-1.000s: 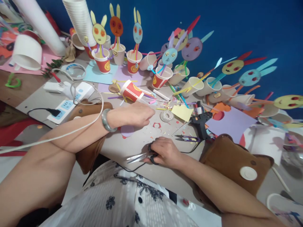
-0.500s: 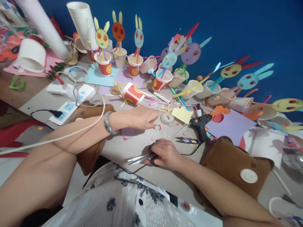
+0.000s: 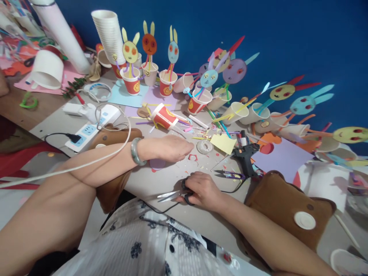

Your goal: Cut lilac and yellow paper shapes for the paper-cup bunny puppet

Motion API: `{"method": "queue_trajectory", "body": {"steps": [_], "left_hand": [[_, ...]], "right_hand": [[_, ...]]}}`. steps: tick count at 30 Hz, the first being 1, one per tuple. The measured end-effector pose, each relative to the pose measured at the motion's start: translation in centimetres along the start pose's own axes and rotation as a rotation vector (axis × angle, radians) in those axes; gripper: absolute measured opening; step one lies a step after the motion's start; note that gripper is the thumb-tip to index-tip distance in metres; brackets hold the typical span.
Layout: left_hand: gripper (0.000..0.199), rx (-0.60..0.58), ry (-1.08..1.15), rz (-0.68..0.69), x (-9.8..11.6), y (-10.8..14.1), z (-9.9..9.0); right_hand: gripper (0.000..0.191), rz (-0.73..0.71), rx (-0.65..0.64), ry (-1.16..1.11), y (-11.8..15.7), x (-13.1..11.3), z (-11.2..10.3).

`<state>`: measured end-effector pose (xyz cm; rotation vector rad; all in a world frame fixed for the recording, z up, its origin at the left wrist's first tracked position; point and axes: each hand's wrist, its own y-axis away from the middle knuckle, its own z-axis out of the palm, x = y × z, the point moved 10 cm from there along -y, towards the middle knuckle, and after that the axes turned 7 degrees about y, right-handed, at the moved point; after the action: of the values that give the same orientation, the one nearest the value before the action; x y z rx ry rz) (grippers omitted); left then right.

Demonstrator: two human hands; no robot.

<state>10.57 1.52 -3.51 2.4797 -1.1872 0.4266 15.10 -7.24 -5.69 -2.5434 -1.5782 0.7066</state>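
Note:
My right hand [image 3: 204,190] grips scissors [image 3: 169,196] by their black handles, the blades slightly apart and pointing left above the table near my body. My left hand [image 3: 172,147], with a jade-coloured bangle [image 3: 135,151] at the wrist, is held low over the table with its fingers curled together. Whatever those fingers may hold is hidden beneath them. Just right of them lie a roll of clear tape [image 3: 204,146] and a yellow paper piece [image 3: 223,143]. A purple paper disc [image 3: 157,164] sits partly under the left hand. Small paper scraps surround both hands.
Paper cups with rabbit-faced figures [image 3: 131,81] line the blue wall. A tipped red cup [image 3: 164,116] lies behind my left hand. To the right are thread snips [image 3: 230,174], a black glue gun [image 3: 245,159] and a brown cushion [image 3: 287,214]; a power strip [image 3: 93,126] and cable lie left.
The view has shifted slightly, so the table things appear a little further right and down. My left fingers look more curled together. The scissors stay in my right hand.

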Motion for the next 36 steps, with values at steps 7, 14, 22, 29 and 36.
{"method": "queue_trajectory", "body": {"steps": [7, 14, 22, 29, 36], "left_hand": [[0.020, 0.027, 0.065, 0.007, 0.2, 0.1, -0.4], [0.018, 0.066, -0.007, 0.008, -0.1, -0.5, -0.1], [0.017, 0.085, 0.030, 0.015, 0.2, -0.3, -0.6], [0.018, 0.033, 0.025, -0.029, 0.1, -0.1, -0.7], [0.021, -0.015, -0.021, -0.031, -0.6, -0.8, 0.7]], "right_hand": [[0.045, -0.016, 0.035, -0.001, 0.0, -0.1, -0.2], [0.044, -0.021, 0.045, -0.004, -0.1, 0.1, -0.3], [0.043, -0.014, 0.043, -0.001, -0.1, 0.1, -0.2], [0.030, 0.032, 0.081, 0.120, -0.6, 1.1, -2.2], [0.018, 0.884, 0.105, 0.247, 3.3, 12.4, -12.4]]}}
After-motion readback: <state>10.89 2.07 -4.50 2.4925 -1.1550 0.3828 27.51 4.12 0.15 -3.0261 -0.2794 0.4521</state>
